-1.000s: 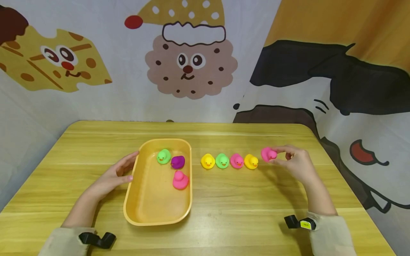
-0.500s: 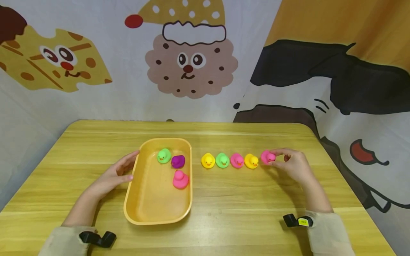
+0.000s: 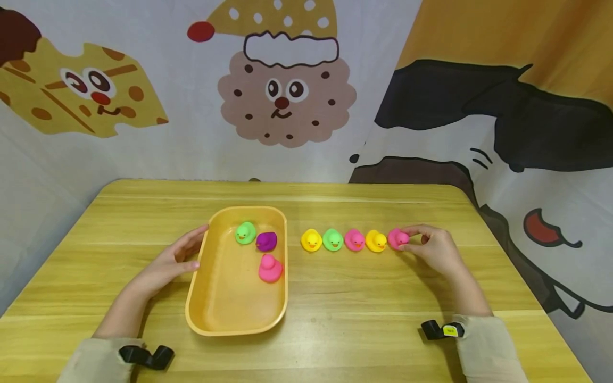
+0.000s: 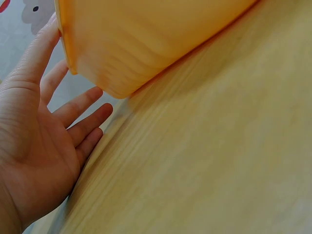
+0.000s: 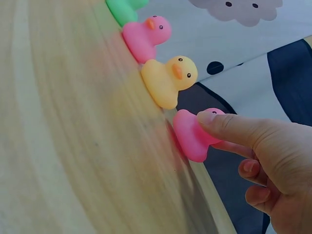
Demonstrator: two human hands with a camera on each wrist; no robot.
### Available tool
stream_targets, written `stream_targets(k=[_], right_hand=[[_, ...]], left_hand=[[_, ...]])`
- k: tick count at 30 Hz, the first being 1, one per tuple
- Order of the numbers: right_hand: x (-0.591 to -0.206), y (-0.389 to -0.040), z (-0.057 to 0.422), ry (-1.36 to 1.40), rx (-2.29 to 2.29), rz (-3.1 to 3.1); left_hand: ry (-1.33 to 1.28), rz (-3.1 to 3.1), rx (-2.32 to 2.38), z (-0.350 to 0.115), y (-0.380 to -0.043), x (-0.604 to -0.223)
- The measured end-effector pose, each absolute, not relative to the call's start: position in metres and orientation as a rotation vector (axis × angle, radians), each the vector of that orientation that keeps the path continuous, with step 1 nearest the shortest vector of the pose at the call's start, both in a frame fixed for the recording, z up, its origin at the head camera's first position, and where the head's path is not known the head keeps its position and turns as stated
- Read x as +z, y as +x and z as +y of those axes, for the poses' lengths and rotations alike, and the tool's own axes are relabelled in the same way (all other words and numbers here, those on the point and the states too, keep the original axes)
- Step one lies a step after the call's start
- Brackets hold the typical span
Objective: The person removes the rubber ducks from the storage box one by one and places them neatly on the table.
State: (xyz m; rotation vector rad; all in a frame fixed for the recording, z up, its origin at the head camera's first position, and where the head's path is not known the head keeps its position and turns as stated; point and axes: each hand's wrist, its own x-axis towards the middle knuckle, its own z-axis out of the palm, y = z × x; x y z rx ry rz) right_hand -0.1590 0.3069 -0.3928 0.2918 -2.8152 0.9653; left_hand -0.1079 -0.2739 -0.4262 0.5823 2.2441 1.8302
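Cartoon-printed cloth (image 3: 187,143) backs a wood-grain table (image 3: 354,319)

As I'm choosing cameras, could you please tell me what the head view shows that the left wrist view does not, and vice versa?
Only the head view shows the right hand pinching a pink duck at the end of a row of ducks, plus the green duck, purple duck and second pink duck inside the tray. Only the left wrist view shows the left palm facing the camera and the tray's outer wall beside it. Both show the left hand, tray, table and printed backdrop.
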Motion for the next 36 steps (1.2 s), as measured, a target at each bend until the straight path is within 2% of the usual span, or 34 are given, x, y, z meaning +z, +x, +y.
stream_targets(k=[23, 36], right_hand=[[-0.398, -0.16, 0.308, 0.305, 0.986, -2.849], [-0.375, -0.151, 0.3, 0.307, 0.99, -2.691]], left_hand=[[0.577, 2.244, 1.828, -0.274, -0.108, -0.427], [0.575, 2.236, 1.833, -0.274, -0.107, -0.427]])
